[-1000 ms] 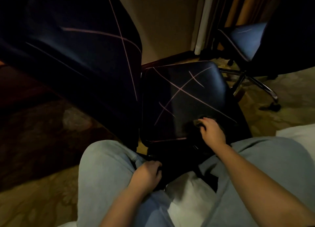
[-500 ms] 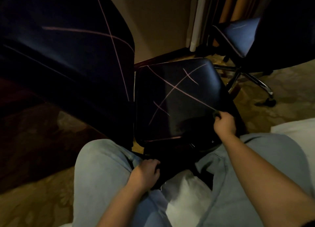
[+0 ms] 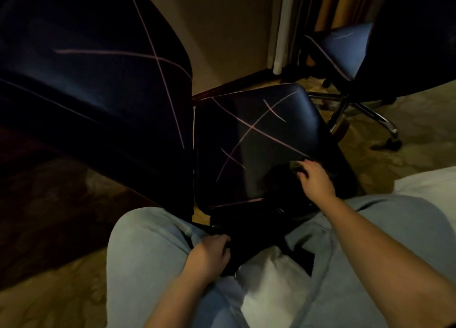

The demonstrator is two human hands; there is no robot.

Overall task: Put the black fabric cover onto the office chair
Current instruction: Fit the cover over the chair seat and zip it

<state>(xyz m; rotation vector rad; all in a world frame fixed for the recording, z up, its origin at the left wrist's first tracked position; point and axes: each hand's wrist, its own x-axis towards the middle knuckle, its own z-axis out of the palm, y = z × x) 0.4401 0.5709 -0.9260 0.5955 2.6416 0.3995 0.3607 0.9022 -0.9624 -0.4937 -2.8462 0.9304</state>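
The office chair lies tipped in front of my knees, its backrest [image 3: 93, 86] at upper left and its seat [image 3: 256, 140] in the middle. A black fabric cover [image 3: 249, 120] with thin pink lines is stretched over both. My right hand [image 3: 314, 181] pinches the cover's dark edge at the seat's near right corner. My left hand [image 3: 209, 256] grips black fabric or a chair part low between my knees; the dark hides what exactly.
A second covered office chair [image 3: 345, 49] with a chrome star base [image 3: 365, 115] stands at upper right. A wall [image 3: 227, 26] and curtains [image 3: 328, 4] are behind. White bedding [image 3: 424, 179] is at right and patterned carpet [image 3: 44, 303] underfoot.
My right hand moved from the seat's front to its right edge, then came back a little towards the middle and now pinches the cover's edge. My left hand stayed put.
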